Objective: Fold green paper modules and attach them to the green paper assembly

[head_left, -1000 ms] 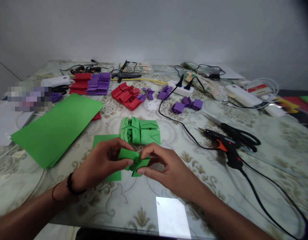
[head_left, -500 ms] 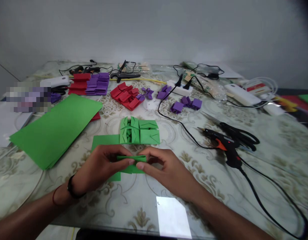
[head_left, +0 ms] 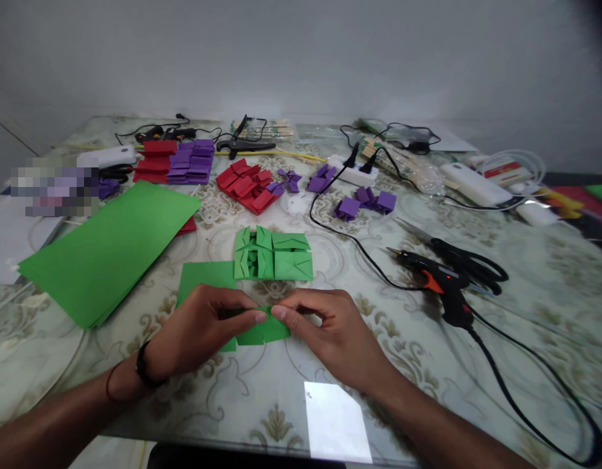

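Between my two hands is a small piece of folded green paper [head_left: 262,333], its upper edge pinched by thumbs and fingers. My left hand [head_left: 210,326] closes on the left part of that edge, and my right hand [head_left: 320,326] pinches it on the right, the thumbs almost meeting. My fingers cover part of the fold. Under and beside my left hand lies a flat green sheet [head_left: 203,277]. Just beyond my hands sit several folded green units [head_left: 292,264] side by side.
A stack of green paper [head_left: 110,254] lies at the left. Red folded pieces [head_left: 246,185] and purple ones [head_left: 347,208] are farther back. At the right are a corded hot glue gun [head_left: 438,277] and black-handled scissors [head_left: 470,260]. A power strip [head_left: 352,170] stands behind.
The green paper's upper edge has tipped, so more of its front face shows below my thumbs. My right hand has shifted slightly, bringing its fingertips closer over the edge.
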A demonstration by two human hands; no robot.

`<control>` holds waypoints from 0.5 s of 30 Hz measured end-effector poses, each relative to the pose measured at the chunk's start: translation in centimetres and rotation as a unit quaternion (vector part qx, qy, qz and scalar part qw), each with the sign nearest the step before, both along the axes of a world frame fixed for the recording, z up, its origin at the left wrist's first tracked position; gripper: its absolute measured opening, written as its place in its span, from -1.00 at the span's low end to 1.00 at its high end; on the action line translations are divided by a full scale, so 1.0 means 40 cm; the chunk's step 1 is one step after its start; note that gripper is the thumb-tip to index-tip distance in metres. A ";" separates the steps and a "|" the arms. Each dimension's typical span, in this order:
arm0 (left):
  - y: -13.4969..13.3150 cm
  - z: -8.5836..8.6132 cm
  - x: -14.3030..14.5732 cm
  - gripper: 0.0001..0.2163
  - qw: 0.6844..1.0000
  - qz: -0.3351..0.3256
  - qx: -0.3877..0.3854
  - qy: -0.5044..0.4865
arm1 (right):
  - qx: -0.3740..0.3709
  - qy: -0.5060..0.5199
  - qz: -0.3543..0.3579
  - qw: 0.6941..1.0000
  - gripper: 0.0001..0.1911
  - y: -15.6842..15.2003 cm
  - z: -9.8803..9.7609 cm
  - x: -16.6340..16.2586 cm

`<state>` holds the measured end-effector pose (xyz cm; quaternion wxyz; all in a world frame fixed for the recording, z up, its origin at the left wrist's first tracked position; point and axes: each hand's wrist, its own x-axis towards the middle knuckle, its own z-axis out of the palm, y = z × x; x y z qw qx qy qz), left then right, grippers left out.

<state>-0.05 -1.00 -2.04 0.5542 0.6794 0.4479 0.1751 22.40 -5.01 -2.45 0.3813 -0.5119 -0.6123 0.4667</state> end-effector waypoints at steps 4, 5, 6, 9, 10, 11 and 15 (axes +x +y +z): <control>-0.001 0.015 0.004 -0.67 1.000 -0.012 0.029 0.000 | -0.014 0.021 -0.014 1.000 -0.74 0.001 0.000 -0.004; -0.003 0.019 0.005 -0.66 0.999 -0.010 0.030 -0.002 | -0.020 0.032 -0.019 0.999 -0.75 0.000 -0.001 -0.005; -0.004 0.023 0.006 -0.66 1.000 -0.006 0.028 -0.005 | -0.024 0.041 -0.023 0.999 -0.75 -0.001 -0.001 -0.006; -0.009 0.031 0.011 -0.66 1.000 0.007 0.016 -0.018 | -0.019 0.049 -0.022 0.998 -0.73 -0.004 -0.004 -0.005; -0.010 0.032 0.012 -0.66 1.000 0.009 0.014 -0.020 | -0.018 0.050 -0.022 0.998 -0.72 -0.004 -0.004 -0.004; -0.010 0.032 0.012 -0.65 1.000 0.011 0.014 -0.021 | -0.020 0.054 -0.021 0.998 -0.72 -0.003 -0.005 -0.003; -0.003 0.029 0.011 -0.65 0.998 0.045 0.043 -0.018 | -0.066 0.084 0.004 0.994 -0.73 0.006 -0.007 0.002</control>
